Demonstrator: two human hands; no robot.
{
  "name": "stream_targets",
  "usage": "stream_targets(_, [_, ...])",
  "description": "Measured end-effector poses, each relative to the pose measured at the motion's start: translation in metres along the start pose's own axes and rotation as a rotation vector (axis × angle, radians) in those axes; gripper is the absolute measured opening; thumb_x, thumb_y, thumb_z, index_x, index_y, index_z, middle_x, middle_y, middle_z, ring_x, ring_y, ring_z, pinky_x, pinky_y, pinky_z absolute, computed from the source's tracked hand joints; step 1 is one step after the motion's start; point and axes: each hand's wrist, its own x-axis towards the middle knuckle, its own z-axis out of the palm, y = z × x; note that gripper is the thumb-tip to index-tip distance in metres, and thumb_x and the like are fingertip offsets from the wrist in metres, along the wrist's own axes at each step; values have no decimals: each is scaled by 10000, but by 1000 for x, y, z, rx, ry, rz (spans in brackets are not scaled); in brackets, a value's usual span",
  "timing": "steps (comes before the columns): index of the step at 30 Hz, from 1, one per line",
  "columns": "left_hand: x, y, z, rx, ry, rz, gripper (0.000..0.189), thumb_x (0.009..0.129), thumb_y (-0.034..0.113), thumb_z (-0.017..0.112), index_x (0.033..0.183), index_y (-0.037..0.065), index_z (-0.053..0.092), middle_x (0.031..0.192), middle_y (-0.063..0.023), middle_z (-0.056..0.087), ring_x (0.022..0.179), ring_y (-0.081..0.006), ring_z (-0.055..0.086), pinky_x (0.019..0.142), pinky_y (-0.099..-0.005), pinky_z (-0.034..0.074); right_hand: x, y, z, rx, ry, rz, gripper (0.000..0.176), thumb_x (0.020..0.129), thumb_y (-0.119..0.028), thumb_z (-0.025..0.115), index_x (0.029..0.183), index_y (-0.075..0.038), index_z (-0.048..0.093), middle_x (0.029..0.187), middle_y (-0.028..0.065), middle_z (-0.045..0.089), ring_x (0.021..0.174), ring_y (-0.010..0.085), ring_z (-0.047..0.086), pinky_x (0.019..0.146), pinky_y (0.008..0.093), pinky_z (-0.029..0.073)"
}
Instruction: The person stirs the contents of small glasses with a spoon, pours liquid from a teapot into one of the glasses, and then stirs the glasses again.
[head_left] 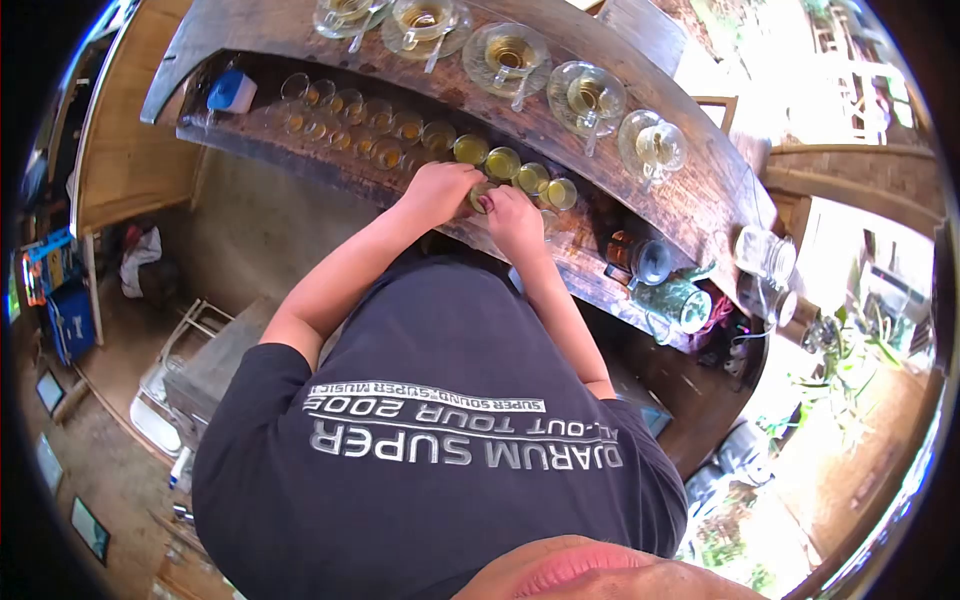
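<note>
My left hand (445,190) and my right hand (515,215) are close together at the near edge of the lower wooden shelf. Between them is a small glass (480,195) with yellow-green liquid, and the fingers of both hands are closed on it. Just beyond my hands, several glasses of yellow-green liquid (502,162) stand in a row. To their left, more small glasses (388,152) stand in two rows, several with amber contents at the bottom. The fingertips are partly hidden.
On the raised curved counter (440,85) stand several glass cups on saucers (507,58) with spoons. A blue and white container (232,91) is at the shelf's left end. Glass jars (683,304) lie or stand at the right. A folding chair (160,400) is at lower left.
</note>
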Motion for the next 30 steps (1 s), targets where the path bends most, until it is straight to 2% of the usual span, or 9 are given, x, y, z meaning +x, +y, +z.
stream_targets(4, [-1, 4, -7, -4, -13, 6, 556, 725, 209, 968, 1248, 111, 806, 1143, -93, 809, 1117, -359, 784, 922, -506, 616, 4, 1, -6, -43, -37, 70, 120, 1034, -211, 774, 985, -105, 743, 975, 89, 725, 949, 352, 735, 804, 499, 608])
stream_targets(7, [-1, 2, -1, 8, -33, -16, 539, 725, 215, 972, 1226, 113, 799, 1142, -87, 804, 1127, -355, 781, 921, -504, 613, 8, -3, -5, -2, 9, 22, 124, 1042, -213, 770, 1000, -97, 751, 983, 97, 738, 952, 353, 739, 807, 507, 606])
stream_targets(11, [-2, -1, 0, 5, -45, -17, 544, 736, 246, 978, 1231, 115, 796, 1143, -81, 800, 1137, -350, 781, 918, -501, 611, 5, -2, -5, 8, -84, -34, 131, 1051, -213, 765, 1008, -89, 757, 968, 107, 739, 945, 359, 741, 805, 514, 606])
stream_targets(13, [-3, -3, 2, -6, -35, -18, 540, 743, 259, 975, 1230, 114, 795, 1141, -82, 798, 1137, -350, 782, 917, -503, 609, 7, -3, -10, -22, -84, 57, 146, 1062, -197, 767, 1059, -53, 791, 1023, 161, 779, 962, 408, 757, 825, 516, 613])
stream_targets(17, [-4, -3, 2, -10, -25, -4, 525, 760, 289, 965, 1225, 117, 790, 1137, -80, 793, 1143, -348, 779, 916, -508, 603, 10, 0, -5, 15, -20, 39, 156, 1067, -202, 765, 1069, -49, 792, 1021, 163, 778, 959, 413, 756, 824, 525, 610])
stream_targets(19, [-3, -5, 4, -13, -26, -7, 519, 763, 284, 963, 1223, 118, 789, 1137, -77, 792, 1145, -344, 778, 917, -507, 601, 8, 1, -8, 67, -143, 24, 167, 1071, -207, 762, 1076, -43, 791, 1015, 167, 773, 959, 419, 752, 823, 527, 605])
stream_targets(25, [-3, -9, 10, -16, -4, -7, 498, 782, 282, 950, 1222, 118, 786, 1120, -73, 789, 1129, -339, 776, 906, -507, 594, 13, 1, -9, 58, -70, 50, 155, 1079, -202, 753, 1084, -52, 794, 1008, 169, 764, 973, 420, 750, 841, 521, 598])
stream_targets(28, [-5, -10, 14, -9, 18, 6, 498, 783, 283, 947, 1224, 117, 787, 1112, -75, 787, 1122, -341, 776, 904, -508, 592, 9, 2, -10, 69, -179, 18, 142, 1082, -190, 745, 1080, -57, 798, 1020, 164, 776, 981, 420, 754, 845, 521, 596])
stream_targets(30, [-5, -11, 13, -5, 31, 13, 499, 781, 284, 947, 1224, 117, 789, 1109, -76, 787, 1121, -342, 776, 904, -509, 592, 9, 0, -14, 52, -143, 50, 145, 1085, -191, 741, 1078, -59, 800, 1024, 163, 780, 984, 419, 756, 845, 520, 597])
